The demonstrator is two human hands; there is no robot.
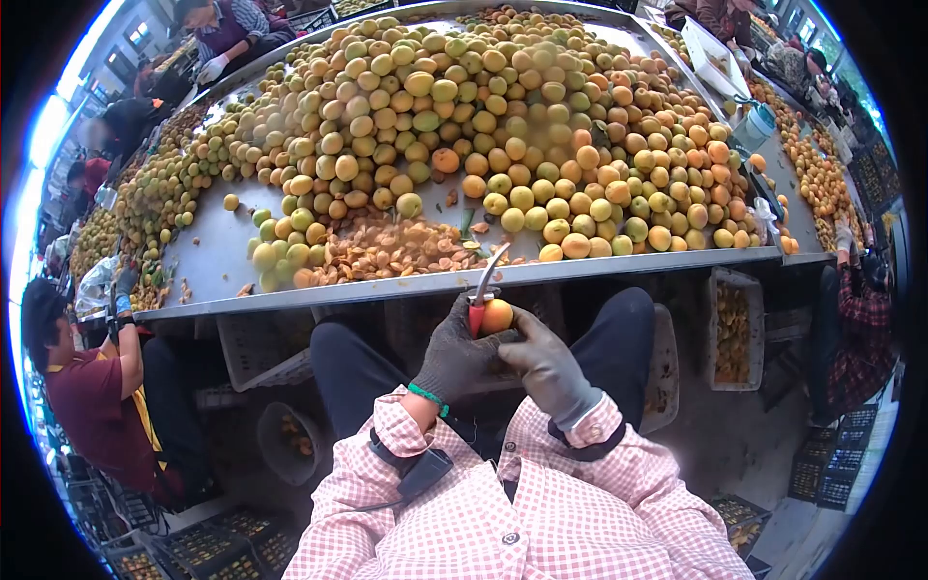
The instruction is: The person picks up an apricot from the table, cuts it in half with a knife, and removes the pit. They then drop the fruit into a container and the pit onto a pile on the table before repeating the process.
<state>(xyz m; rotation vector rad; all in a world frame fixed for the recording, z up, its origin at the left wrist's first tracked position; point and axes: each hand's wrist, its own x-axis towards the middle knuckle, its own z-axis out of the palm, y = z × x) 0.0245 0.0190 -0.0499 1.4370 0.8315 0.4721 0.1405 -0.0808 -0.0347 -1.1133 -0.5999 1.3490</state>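
Holding fruit (497,316) outside table edge (628,264)

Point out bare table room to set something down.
Best patch: the left front of the table, between the left fruit trail and the green-yellow cluster, with a few scraps. A narrower strip shows at right, between main heap and far-right fruit. Crowded: middle and back, under the heap, and just beyond the knife, under brown pieces.
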